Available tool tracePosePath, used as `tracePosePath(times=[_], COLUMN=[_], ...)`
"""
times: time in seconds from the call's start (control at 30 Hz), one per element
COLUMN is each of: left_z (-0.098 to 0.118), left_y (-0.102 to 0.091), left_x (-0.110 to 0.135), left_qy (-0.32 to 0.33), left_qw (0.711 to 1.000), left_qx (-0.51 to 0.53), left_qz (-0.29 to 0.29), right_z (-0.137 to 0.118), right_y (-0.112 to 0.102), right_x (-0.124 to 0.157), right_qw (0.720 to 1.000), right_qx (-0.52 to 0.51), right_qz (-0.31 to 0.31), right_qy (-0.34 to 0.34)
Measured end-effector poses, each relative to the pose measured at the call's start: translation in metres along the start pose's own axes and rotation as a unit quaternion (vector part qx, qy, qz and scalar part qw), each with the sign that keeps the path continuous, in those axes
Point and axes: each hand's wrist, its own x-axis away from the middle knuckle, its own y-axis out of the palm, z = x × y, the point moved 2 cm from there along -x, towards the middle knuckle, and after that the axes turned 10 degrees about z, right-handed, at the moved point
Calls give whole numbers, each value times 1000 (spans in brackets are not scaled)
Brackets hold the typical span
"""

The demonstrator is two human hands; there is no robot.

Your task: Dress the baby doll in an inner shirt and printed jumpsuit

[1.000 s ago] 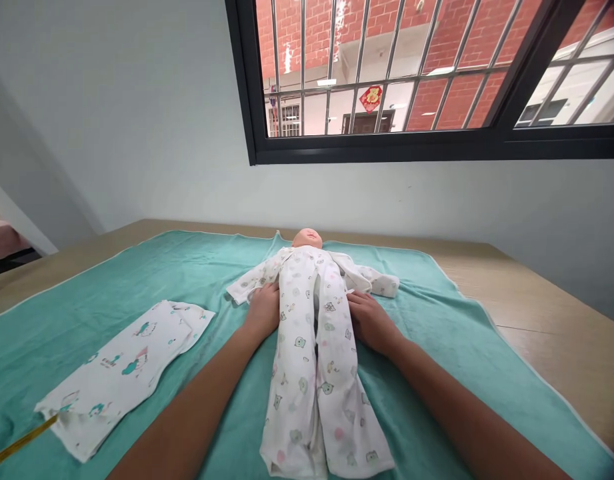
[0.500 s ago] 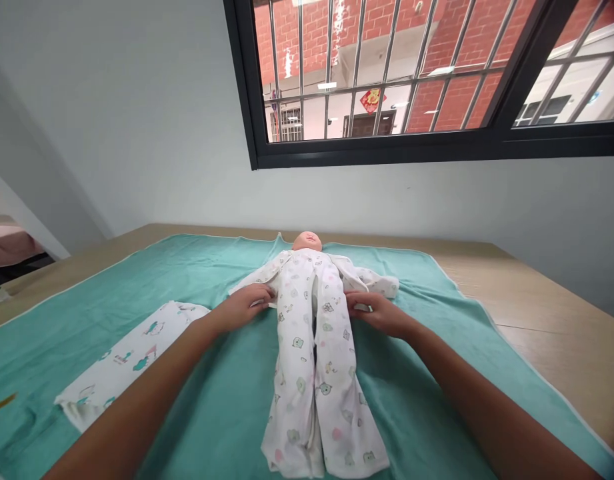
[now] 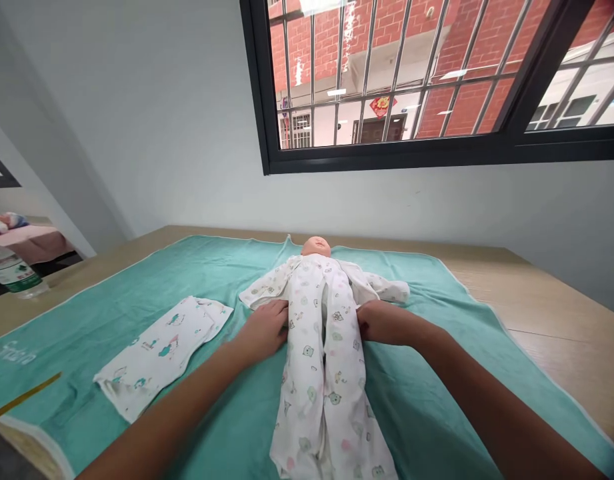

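A baby doll point(image 3: 315, 247) lies on its back on a teal towel point(image 3: 427, 333), dressed in a white printed top, with white printed trousers point(image 3: 321, 360) laid over its body and stretching toward me. My left hand point(image 3: 263, 328) rests on the left side of the trousers' waist, fingers curled on the cloth edge. My right hand point(image 3: 377, 321) presses the right side of the waist, fingers tucked at the fabric. Both forearms reach in from the bottom.
A folded white printed garment point(image 3: 161, 350) lies on the towel to the left. A water bottle point(image 3: 13, 272) stands at the far left on the wooden table point(image 3: 547, 313). A yellow tape strip point(image 3: 21, 398) lies near the left front. A barred window is above.
My head has turned slightly left, bringing the bottle into view. Both hands have drawn back in close against the trousers' waist after spreading outward half a second ago.
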Motion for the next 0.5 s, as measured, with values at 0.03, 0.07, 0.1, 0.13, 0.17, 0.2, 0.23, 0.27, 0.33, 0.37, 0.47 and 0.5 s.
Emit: tracePosePath(times=[0.03, 0.07, 0.1, 0.13, 0.17, 0.2, 0.23, 0.27, 0.33, 0.37, 0.47, 0.5], left_z=[0, 0, -1, -2, -3, -3, -2, -1, 0, 0, -5, -8], left_y=[4, 8, 12, 15, 17, 18, 17, 16, 11, 7, -1, -4], left_x=[1, 2, 3, 4, 5, 5, 6, 6, 4, 3, -5, -9], left_qy=[-2, -6, -11, -16, -17, -15, -13, -17, -55, -88, -217, -254], left_qw=[1000, 1000, 999, 998, 997, 997, 998, 999, 997, 991, 961, 950], left_qx=[-13, -28, -45, -61, -72, -73, -61, -34, 48, 93, 168, 171], left_qz=[0, 1, 3, 6, 10, 15, 20, 25, 33, 33, 42, 59], right_z=[0, 0, 1, 2, 5, 8, 13, 18, 32, 39, 59, 64], right_y=[-1, -1, -2, -4, -5, -7, -10, -12, -17, -19, -18, -15], right_x=[0, 0, 0, 0, 1, 1, 2, 2, 3, 3, 3, 2], right_qw=[1000, 1000, 1000, 1000, 999, 998, 996, 993, 986, 980, 963, 964], right_qx=[3, 0, -9, -23, -38, -57, -78, -99, -107, -88, 6, 17], right_qz=[-2, -5, -8, -9, -10, -9, -3, 14, 83, 126, 181, 165], right_qy=[-1, -1, 2, 9, 20, 32, 44, 60, 100, 124, 200, 210])
